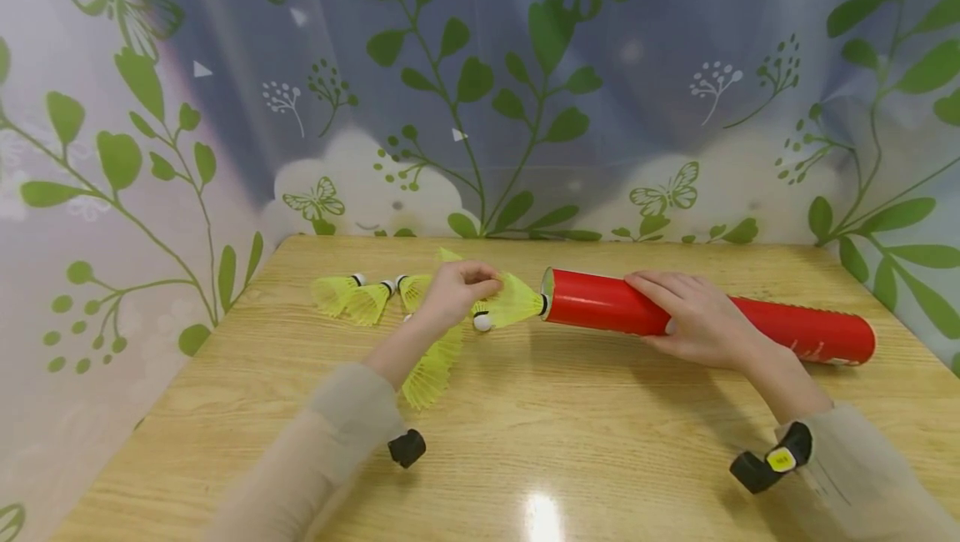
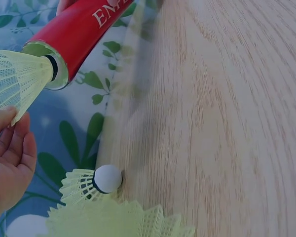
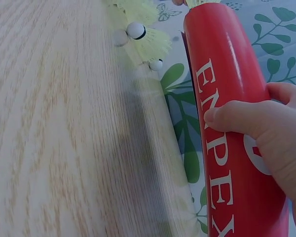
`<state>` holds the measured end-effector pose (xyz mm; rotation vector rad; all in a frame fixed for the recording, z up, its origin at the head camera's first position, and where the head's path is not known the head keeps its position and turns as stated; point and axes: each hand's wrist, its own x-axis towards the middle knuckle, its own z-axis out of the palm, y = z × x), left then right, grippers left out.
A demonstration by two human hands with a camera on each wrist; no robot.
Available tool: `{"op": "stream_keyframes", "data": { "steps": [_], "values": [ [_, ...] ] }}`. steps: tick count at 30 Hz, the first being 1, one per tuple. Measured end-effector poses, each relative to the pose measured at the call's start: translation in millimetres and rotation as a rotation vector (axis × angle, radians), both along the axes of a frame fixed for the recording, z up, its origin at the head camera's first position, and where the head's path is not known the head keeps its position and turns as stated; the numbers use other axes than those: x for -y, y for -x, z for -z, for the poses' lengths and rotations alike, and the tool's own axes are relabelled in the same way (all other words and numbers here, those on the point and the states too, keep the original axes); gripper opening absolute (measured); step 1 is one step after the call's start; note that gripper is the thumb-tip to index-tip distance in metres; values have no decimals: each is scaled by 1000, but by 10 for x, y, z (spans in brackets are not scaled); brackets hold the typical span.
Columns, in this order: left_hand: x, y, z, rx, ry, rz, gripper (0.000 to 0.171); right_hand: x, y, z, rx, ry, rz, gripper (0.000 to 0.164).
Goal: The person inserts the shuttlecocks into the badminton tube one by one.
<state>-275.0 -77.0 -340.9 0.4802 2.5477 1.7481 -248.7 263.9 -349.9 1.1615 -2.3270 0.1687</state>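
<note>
A yellow shuttlecock [image 2: 24,74] is pinched by its skirt edge between the thumb and fingers of my left hand [image 1: 459,290]. Its cork end sits at the open mouth of a red cardboard tube [image 1: 600,300], as the left wrist view shows. My right hand [image 1: 701,317] grips the tube around its middle, thumb across the lettering in the right wrist view. The tube lies nearly sideways, its mouth facing left and raised a little over the table. Close under my left hand lies another shuttlecock with a white cork [image 1: 482,322].
Several more yellow shuttlecocks [image 1: 367,304] lie left of my left hand, and a nested row of them [image 1: 431,371] points toward me. The wooden table [image 1: 480,475] meets a printed curtain [image 1: 480,150] at its back edge.
</note>
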Motion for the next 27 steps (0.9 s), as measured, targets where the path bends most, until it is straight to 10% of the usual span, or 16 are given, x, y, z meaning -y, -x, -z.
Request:
{"op": "stream_keyframes", "data": {
  "steps": [27],
  "values": [
    [-280, 31, -24, -28, 76, -30, 19, 21, 2, -14, -13, 0, -5, 85]
  ]
}}
